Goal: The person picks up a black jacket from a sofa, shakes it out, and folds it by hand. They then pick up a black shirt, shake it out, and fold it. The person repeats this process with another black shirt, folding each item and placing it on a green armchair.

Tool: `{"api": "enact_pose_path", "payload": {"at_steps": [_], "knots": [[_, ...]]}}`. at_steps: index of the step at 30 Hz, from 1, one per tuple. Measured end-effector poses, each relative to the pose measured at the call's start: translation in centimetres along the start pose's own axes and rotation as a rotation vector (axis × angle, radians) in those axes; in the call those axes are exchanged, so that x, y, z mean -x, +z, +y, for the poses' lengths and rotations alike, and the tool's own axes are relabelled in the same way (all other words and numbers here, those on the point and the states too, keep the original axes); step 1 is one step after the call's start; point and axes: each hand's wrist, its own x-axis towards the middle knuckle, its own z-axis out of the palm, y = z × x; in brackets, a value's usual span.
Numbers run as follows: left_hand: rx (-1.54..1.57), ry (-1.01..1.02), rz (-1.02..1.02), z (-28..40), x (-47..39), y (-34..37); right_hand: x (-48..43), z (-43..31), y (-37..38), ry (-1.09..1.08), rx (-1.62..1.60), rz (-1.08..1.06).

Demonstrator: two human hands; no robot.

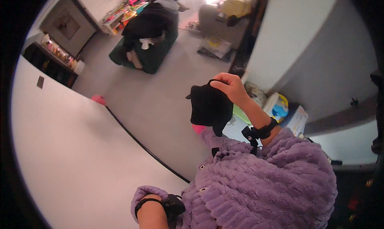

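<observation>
My right hand [229, 86] pinches the upper edge of a black cloth item [211, 104] between thumb and fingers. It hangs in front of me, with a narrow end dangling at its lower side. What kind of garment or bag it is, I cannot tell. A black strap with a small device [264, 130] circles my right wrist. My left hand is out of view past the bottom edge; only the left forearm [153, 214] shows, with a black strap and a device. Purple plush clothing [264, 181] covers my body.
A large white panel [75, 139] with a dark edge stands at left, a pink object [98, 99] by its corner. Black clothing [147, 25] lies on a dark green seat [159, 55]. A grey armchair [210, 16] stands farther back. Boxes [298, 119] sit right of my arm.
</observation>
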Motion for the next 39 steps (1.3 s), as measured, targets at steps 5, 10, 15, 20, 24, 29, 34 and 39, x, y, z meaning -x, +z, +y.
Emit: {"api": "enact_pose_path", "payload": {"at_steps": [5, 10, 15, 20, 24, 29, 34, 39], "knots": [[-0.187, 0.101, -0.168, -9.5, 5.4, -2.7, -14.4, 2.7, 7.8, -0.038, -0.056, -0.138], [-0.262, 0.185, -0.277, -18.3, 8.6, -5.0, -25.4, 3.9, 15.0, -0.043, -0.055, -0.301], [-0.441, 0.261, -0.343, -24.9, 12.9, -10.7, -36.6, 4.5, 23.2, 0.036, -0.088, -0.5], [-0.786, -0.497, -1.175, -32.4, 20.9, -19.7, -46.2, 4.4, 31.3, -0.034, -0.054, -0.66], [-0.798, -1.324, -1.077, -43.7, 35.9, -33.7, -55.0, 2.9, 38.8, -0.118, 0.019, -0.74], [-0.675, -1.488, -1.074, -52.0, 49.0, -43.5, -64.2, 2.0, 46.9, -0.141, -0.066, -0.759], [-0.787, -1.981, -1.138, -62.7, 54.3, -50.1, -73.8, 5.6, 54.1, -0.058, 0.054, -0.501], [-0.642, -2.486, -0.304, -74.4, 55.6, -56.0, -80.5, 10.1, 62.0, -0.175, 0.196, -0.308]]}}
